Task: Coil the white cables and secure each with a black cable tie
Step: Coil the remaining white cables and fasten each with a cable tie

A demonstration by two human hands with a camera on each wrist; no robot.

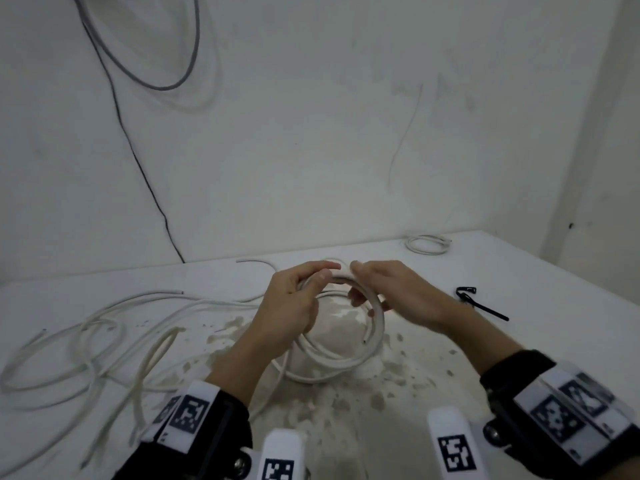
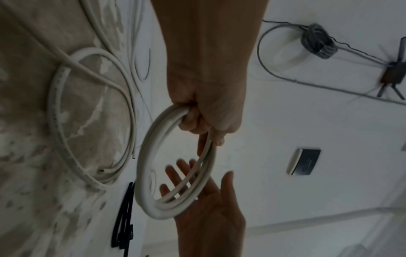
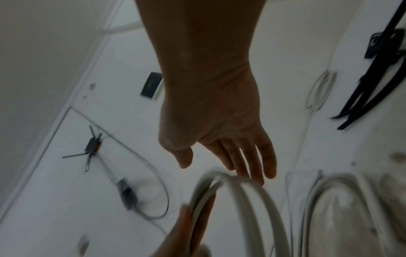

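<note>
A coil of white cable (image 1: 376, 322) (image 2: 146, 153) (image 3: 270, 208) is held up over the table. My left hand (image 1: 299, 299) (image 2: 204, 121) grips its top strands in curled fingers. My right hand (image 1: 377, 289) (image 3: 252, 165) is open, straight fingers touching the coil's far side; in the left wrist view its palm (image 2: 208, 205) lies behind the loop. A second white coil (image 1: 332, 370) (image 2: 87, 121) lies on the table below. Black cable ties (image 1: 481, 303) (image 2: 125, 217) (image 3: 373, 78) lie to the right.
Loose white cables (image 1: 104, 341) sprawl over the left of the white table (image 1: 519, 271). A small white coil (image 1: 427, 244) (image 3: 318, 90) sits at the back right. Grey and black wires (image 1: 145, 74) hang on the wall behind.
</note>
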